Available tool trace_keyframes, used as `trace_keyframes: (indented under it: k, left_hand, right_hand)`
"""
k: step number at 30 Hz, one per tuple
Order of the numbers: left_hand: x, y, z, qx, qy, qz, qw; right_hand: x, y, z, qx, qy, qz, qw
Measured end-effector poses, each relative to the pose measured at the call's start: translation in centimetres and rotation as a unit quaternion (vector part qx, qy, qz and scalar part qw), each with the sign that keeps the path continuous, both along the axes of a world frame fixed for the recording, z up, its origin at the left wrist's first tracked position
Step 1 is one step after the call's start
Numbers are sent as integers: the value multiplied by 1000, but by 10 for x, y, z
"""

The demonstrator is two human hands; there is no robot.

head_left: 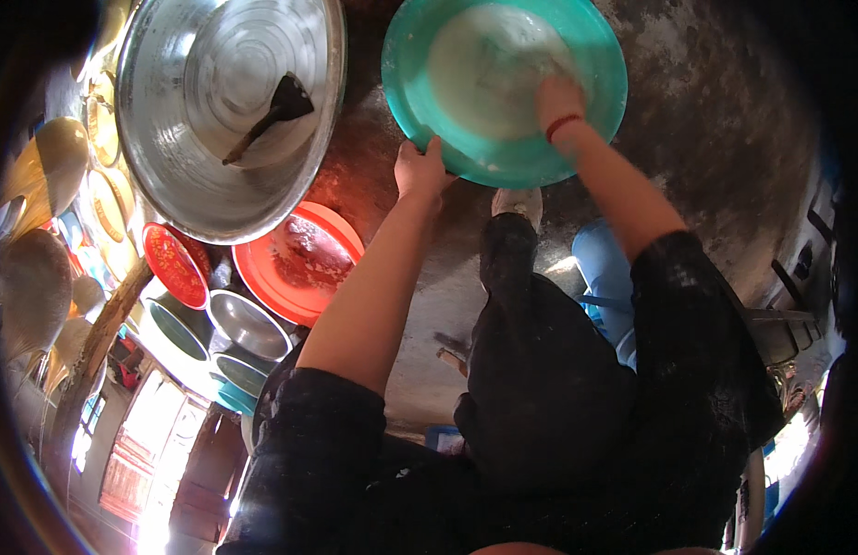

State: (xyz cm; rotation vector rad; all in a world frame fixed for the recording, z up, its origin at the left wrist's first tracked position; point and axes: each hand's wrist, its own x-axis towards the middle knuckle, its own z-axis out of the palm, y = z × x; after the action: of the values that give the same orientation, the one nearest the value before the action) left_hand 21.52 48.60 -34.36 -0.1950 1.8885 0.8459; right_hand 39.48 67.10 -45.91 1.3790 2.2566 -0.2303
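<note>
Head view: a wide, round turquoise-green plastic basin (pixel 489 169) sits on the dark, stained floor (pixel 716 139) at the top centre, holding a pool of whitish, cloudy mixture (pixel 470 79). The left hand (pixel 421 171) is clamped on its near rim. The right hand (pixel 560 100), a red band (pixel 565 127) at its wrist, dips into the mixture; its fingers are hidden, so I cannot tell whether they are spread or closed. Just below the near rim is a pale shoe (pixel 521 205). Right of the dark-clothed leg, a blue plastic container (pixel 603 268) is partly covered by the black sleeve (pixel 674 277). To the left, a large silver metal basin (pixel 165 120) holds a black flat-bladed spatula (pixel 273 116) and overlaps a red plastic basin (pixel 262 282) with pale residue inside. Beyond are a patterned red dish (pixel 176 266) and a grey metal bowl (pixel 248 324).
</note>
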Motion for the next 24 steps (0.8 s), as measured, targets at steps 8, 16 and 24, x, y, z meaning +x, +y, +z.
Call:
trace_keyframes:
  k: [8,16,24]
  left_hand:
    - [-2,-2,-1,12,-22,2,1000]
    - [-1,3,6,-11,-13,-20,1000]
    - [-3,-3,-6,13,-28,10,999]
  right_hand:
    - [-76,-66,9,-217,55,49,973]
    - [-103,-65,4,-143,167,152,964]
    - [-137,59,-65,-55,435,-166,883]
